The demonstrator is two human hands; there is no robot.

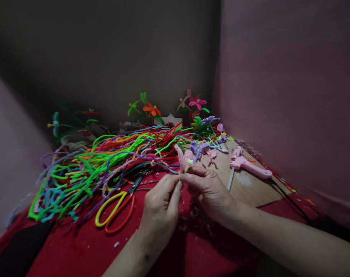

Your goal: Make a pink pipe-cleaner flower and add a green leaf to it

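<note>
Both hands meet at the base of a pink pipe-cleaner flower (180, 156) with a pale yellow centre, held upright above the red cloth. My left hand (163, 200) pinches the flower's base between thumb and fingers. From the right, my right hand (208, 188) pinches the same spot, its fingertips touching the left ones. Just behind the flower, lilac and pink pipe-cleaner petals (211, 152) lie on a board (249, 190). Scissors (115, 211) with one yellow and one red handle rest left of my left hand.
A big heap of coloured pipe cleaners (114, 165) spreads across the left and middle. On the board lies a pink glue gun (251, 167), its cord running right. Finished pipe-cleaner flowers (152, 109) stand at the back. Scraps dot the red cloth (85, 250).
</note>
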